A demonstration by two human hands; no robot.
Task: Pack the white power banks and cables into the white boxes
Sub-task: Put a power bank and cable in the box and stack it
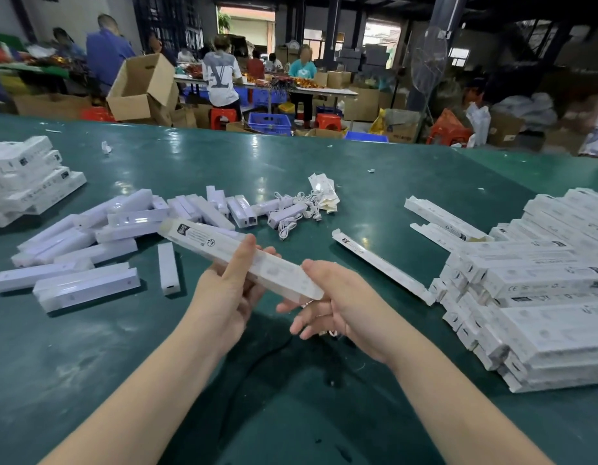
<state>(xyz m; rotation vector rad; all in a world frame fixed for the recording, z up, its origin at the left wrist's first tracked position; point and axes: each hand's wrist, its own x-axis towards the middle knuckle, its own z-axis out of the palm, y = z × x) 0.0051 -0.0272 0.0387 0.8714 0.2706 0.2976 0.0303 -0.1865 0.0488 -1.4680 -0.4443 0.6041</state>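
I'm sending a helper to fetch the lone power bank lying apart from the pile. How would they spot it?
Start at the loose heap of white plastic power banks on the left half of the green table. Just right of the heap's near edge, left of the left hand, lies one short white power bank. It alone touches nothing and points straight toward the viewer, port end nearest.

Print on the held white box (240, 260) was blurred, unreadable. The left hand (230, 290) covered the box's middle underside; the right hand (337, 303) hid its near end. Box contents couldn't be told. The left stack of boxes (25, 176) was cut by the picture's left edge, the right stack (539, 290) by the right edge. The cables (301, 206) tangled, count unclear. Both forearms cut off at bottom.
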